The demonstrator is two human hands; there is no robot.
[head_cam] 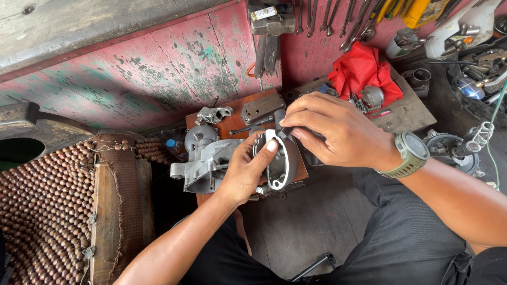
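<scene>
Engine cover inspection at red wall.
My left hand [244, 171] gripped the grey cover [280, 161]; my right hand [338, 132] pinched a tool [282, 132] there; a red cloth [362, 71] lay behind.

Bare forearms, an olive-green wristwatch [412, 153] on the right wrist, dark trousers [401, 237].

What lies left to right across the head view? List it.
Beaded seat cover → grey metal casing → left hand → right hand → green wristwatch → round metal part.
</scene>
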